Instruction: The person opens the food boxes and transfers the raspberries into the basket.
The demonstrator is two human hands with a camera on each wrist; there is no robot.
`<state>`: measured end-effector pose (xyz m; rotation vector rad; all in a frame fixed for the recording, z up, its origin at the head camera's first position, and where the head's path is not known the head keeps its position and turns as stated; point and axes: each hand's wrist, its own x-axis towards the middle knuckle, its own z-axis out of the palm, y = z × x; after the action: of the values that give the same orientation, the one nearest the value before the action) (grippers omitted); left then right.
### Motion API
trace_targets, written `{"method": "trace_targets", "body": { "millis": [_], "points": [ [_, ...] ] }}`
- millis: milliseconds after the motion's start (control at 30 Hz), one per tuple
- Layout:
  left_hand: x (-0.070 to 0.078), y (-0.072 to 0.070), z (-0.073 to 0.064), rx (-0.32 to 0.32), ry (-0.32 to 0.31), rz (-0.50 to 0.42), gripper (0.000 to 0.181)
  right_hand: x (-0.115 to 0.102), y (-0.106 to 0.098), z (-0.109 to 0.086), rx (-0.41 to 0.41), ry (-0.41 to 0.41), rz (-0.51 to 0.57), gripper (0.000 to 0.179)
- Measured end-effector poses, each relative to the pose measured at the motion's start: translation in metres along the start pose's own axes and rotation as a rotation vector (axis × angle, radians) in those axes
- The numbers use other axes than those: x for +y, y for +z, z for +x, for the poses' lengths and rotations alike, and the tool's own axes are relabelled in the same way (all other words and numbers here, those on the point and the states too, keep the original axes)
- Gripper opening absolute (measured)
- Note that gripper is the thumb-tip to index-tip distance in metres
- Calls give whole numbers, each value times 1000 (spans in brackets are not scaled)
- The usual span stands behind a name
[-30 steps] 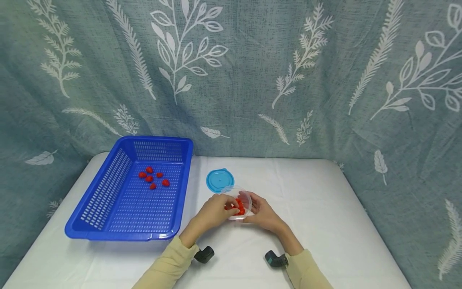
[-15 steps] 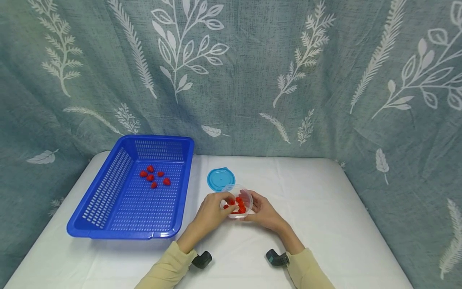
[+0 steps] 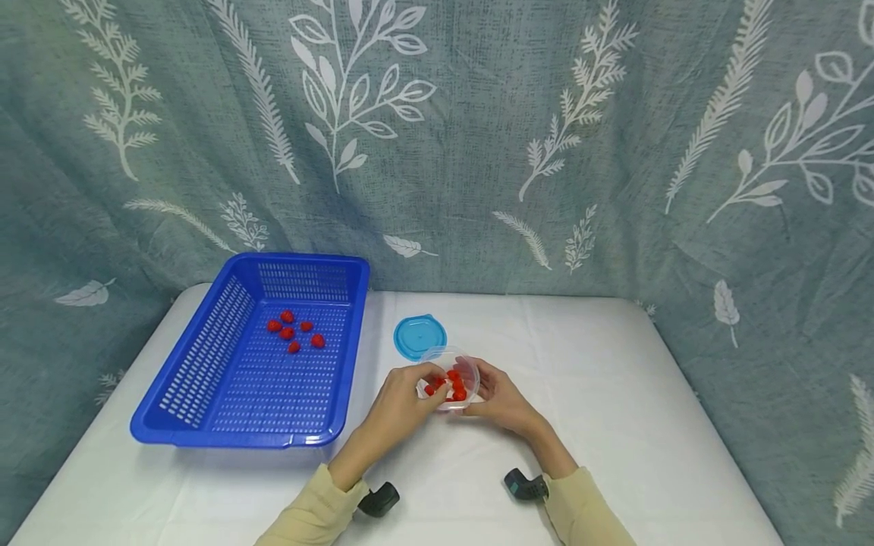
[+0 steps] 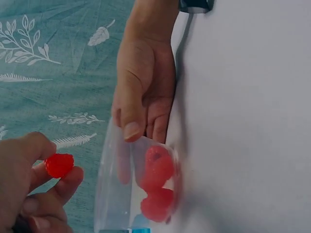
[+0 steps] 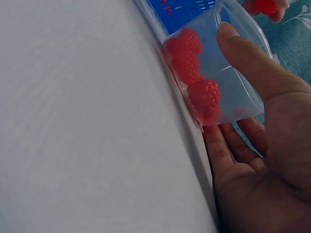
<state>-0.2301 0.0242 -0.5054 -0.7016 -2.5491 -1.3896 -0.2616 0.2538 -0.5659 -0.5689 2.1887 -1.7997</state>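
In the left wrist view, my left hand [image 4: 29, 179] pinches a red raspberry [image 4: 59, 165] between thumb and fingertips, beside the mouth of a clear plastic tub [image 4: 114, 194]. Several raspberries [image 4: 158, 167] lie at the bottom of the tub. My right hand [image 3: 507, 402] grips the tub from its right side. Its thumb lies along the wall and its other fingers reach around the base, as the right wrist view shows. From the head, the left hand [image 3: 399, 394] overlaps the tub's left rim.
A blue round lid [image 3: 419, 337] lies on the white table just behind the tub. To the left stands a large blue slotted basket [image 3: 356, 326] with several raspberries [image 3: 287, 333] on its floor. A patterned green cloth [image 3: 464, 152] hangs behind the table.
My left fingers have drawn slightly up and back from inside the tub, and more of the raspberries in it show. The right hand keeps its grip. The head view has shifted a little.
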Motion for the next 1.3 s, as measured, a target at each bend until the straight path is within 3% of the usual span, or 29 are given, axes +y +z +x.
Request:
{"method": "trace_targets", "body": {
  "millis": [333,667,1100,1300],
  "points": [
    [22,-23,-8,-37,14,1,10,1,0,2,-8,-13,-9,86],
    [39,-74,-10,2,39,5,13,1,0,1,17,49,-35,86],
    [36,-128,-14,32,21,61,17,1,0,1,9,55,-13,88],
    [30,-147,-14,83,29,117,20,1,0,1,16,58,-19,88]
  ]
}}
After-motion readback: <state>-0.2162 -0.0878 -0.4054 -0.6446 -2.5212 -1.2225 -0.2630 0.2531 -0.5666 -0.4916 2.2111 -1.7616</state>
